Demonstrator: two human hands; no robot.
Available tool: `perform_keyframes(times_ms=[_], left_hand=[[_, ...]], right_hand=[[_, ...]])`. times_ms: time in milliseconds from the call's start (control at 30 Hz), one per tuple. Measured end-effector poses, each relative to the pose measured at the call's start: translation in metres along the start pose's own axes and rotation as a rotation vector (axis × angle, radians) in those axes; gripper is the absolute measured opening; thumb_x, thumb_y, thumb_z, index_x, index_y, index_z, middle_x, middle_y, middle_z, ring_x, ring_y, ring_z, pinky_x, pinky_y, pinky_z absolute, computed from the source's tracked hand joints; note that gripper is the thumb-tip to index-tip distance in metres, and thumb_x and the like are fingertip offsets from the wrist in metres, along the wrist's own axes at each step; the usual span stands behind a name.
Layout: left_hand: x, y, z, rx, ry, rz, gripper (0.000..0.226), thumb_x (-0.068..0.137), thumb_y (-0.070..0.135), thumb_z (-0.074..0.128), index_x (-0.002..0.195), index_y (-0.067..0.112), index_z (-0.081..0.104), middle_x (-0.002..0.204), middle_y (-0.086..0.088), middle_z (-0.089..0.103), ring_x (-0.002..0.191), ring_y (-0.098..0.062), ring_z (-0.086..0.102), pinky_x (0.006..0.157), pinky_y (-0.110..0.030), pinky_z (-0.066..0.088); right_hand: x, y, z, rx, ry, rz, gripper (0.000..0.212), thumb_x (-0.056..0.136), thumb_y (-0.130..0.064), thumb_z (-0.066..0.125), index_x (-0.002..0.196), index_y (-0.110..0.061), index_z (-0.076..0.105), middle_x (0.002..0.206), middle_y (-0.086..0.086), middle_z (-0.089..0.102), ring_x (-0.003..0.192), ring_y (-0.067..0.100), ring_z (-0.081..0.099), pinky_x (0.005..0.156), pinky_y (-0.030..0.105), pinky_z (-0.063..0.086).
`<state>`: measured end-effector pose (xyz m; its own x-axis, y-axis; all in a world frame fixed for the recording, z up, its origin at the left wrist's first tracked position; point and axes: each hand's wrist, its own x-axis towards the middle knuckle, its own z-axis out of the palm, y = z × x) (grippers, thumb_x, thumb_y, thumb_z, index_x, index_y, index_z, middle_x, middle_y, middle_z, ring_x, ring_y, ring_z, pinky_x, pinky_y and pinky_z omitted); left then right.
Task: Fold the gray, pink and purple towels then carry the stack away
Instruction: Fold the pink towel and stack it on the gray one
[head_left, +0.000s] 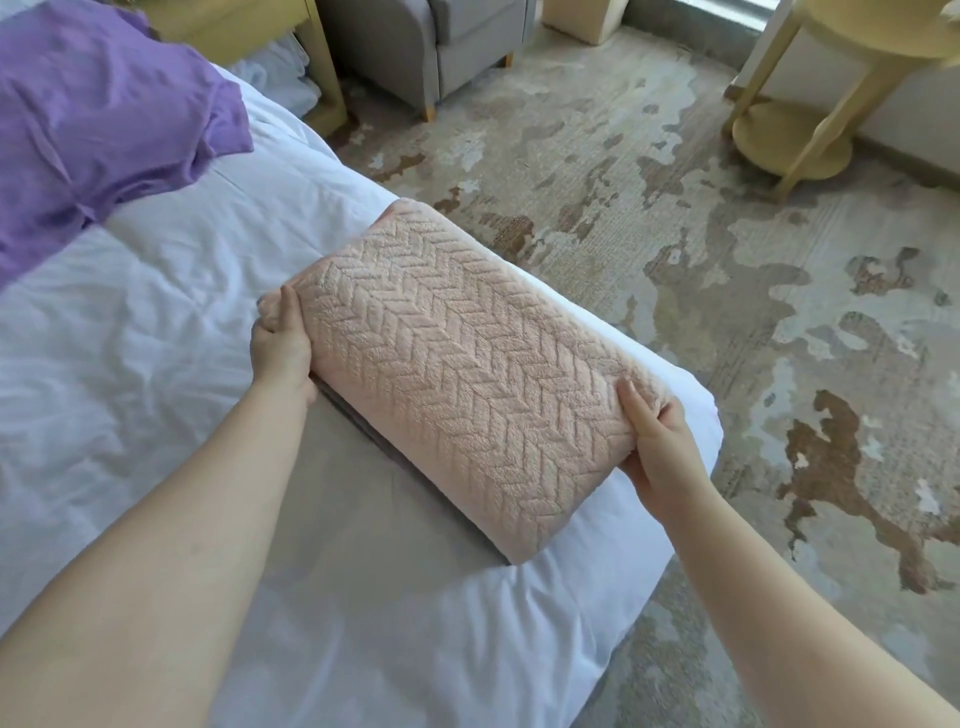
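A folded pink towel (457, 369) with a herringbone weave lies near the corner of the white bed (130, 322). My left hand (280, 345) grips its far-left end, thumb on top. My right hand (660, 447) grips its near-right end, thumb on top and fingers underneath. The gray towel (374, 499) lies flat beneath the pink one and reaches toward me, partly hidden by it. A purple towel (98, 124) lies crumpled and unfolded at the upper left of the bed.
To the right of the bed lies patterned beige carpet (675, 218). A gray armchair (415, 47) stands at the top centre. A pale yellow round side table (810, 114) stands at the top right. A wooden nightstand frame (317, 67) is beside the bed.
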<state>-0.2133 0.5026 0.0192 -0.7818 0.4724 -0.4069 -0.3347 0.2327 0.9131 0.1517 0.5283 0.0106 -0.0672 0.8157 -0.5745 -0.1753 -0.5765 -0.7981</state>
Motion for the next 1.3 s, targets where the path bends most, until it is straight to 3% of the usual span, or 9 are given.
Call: perform_keyframes(times_ms=[167,267,367,467,533,600,733,900,1300], left_hand=[[0.005,-0.017,-0.006,0.227,0.03,-0.145,0.076,0.081,0.065,0.055,0.133,0.01,0.044,0.132,-0.009,0.055,0.116,-0.028,0.056,0.098,-0.045,0.048],[0.0,-0.012,-0.004,0.415,0.137,-0.046,0.069,0.086,0.057,0.055,0.134,0.009,0.041,0.138,-0.013,0.046,0.12,-0.032,0.051,0.102,-0.04,0.044],[-0.019,0.001,-0.001,0.841,0.199,0.55,0.059,0.092,0.038,0.054,0.137,0.003,0.041,0.144,-0.024,0.036,0.131,-0.038,0.039,0.104,-0.039,0.032],[-0.04,0.009,0.018,1.049,-0.156,1.228,0.052,0.091,0.035,0.055,0.135,0.008,0.051,0.147,-0.024,0.037,0.133,-0.04,0.038,0.107,-0.045,0.03],[-0.049,0.008,0.038,1.187,-0.433,1.388,0.053,0.093,0.044,0.044,0.141,0.022,0.044,0.155,-0.014,0.026,0.142,-0.034,0.024,0.114,-0.049,0.019],[-0.048,0.006,0.053,1.369,-0.603,1.367,0.057,0.094,0.055,0.025,0.148,0.038,0.02,0.16,0.001,0.003,0.147,-0.022,-0.002,0.118,-0.044,-0.002],[-0.016,-0.009,0.06,1.618,-0.607,1.244,0.061,0.085,0.07,0.001,0.14,0.053,-0.021,0.156,0.013,-0.021,0.143,-0.016,-0.026,0.112,-0.041,-0.024],[0.012,-0.032,0.059,1.645,-0.607,1.185,0.065,0.082,0.076,-0.006,0.142,0.053,-0.018,0.156,0.017,-0.024,0.144,-0.022,-0.024,0.112,-0.059,-0.012],[0.046,-0.078,0.068,1.652,-0.625,1.161,0.066,0.082,0.073,-0.01,0.14,0.048,-0.027,0.151,0.015,-0.035,0.143,-0.022,-0.026,0.112,-0.057,-0.013]], right_hand=[[0.009,0.001,0.004,-0.186,0.105,0.038,0.047,0.081,-0.048,0.068,0.111,-0.018,0.048,0.117,0.004,0.061,0.101,0.02,0.064,0.066,0.033,0.056],[0.006,-0.001,0.005,-0.312,0.149,-0.003,0.057,0.081,-0.052,0.065,0.123,-0.02,0.042,0.129,0.005,0.053,0.109,0.019,0.058,0.086,0.041,0.054],[-0.005,-0.007,0.012,-0.609,0.29,-0.349,0.077,0.085,-0.052,0.06,0.146,-0.025,0.022,0.151,0.002,0.029,0.137,0.021,0.032,0.115,0.046,0.026],[-0.025,-0.012,0.037,-1.091,0.266,-0.685,0.085,0.085,-0.069,0.039,0.15,-0.024,0.01,0.159,-0.005,0.006,0.146,0.014,0.003,0.118,0.035,-0.002],[-0.034,-0.008,0.06,-1.345,0.156,-0.771,0.091,0.081,-0.079,0.022,0.151,-0.027,-0.005,0.159,-0.009,-0.012,0.146,0.013,-0.012,0.115,0.028,-0.011],[-0.033,-0.001,0.077,-1.482,0.06,-0.785,0.094,0.079,-0.083,0.015,0.149,-0.029,-0.016,0.158,-0.007,-0.021,0.144,0.016,-0.023,0.116,0.036,-0.015],[-0.011,0.007,0.085,-1.612,-0.002,-0.7,0.096,0.072,-0.088,0.009,0.147,-0.035,-0.021,0.156,-0.009,-0.025,0.141,0.017,-0.03,0.117,0.044,-0.013],[0.013,0.029,0.083,-1.639,-0.027,-0.671,0.088,0.071,-0.09,0.004,0.144,-0.046,-0.019,0.156,-0.013,-0.025,0.141,0.018,-0.03,0.118,0.049,-0.006],[0.061,0.068,0.084,-1.696,-0.034,-0.645,0.086,0.076,-0.087,0.004,0.146,-0.042,-0.017,0.158,-0.009,-0.019,0.144,0.02,-0.024,0.117,0.051,-0.004]])
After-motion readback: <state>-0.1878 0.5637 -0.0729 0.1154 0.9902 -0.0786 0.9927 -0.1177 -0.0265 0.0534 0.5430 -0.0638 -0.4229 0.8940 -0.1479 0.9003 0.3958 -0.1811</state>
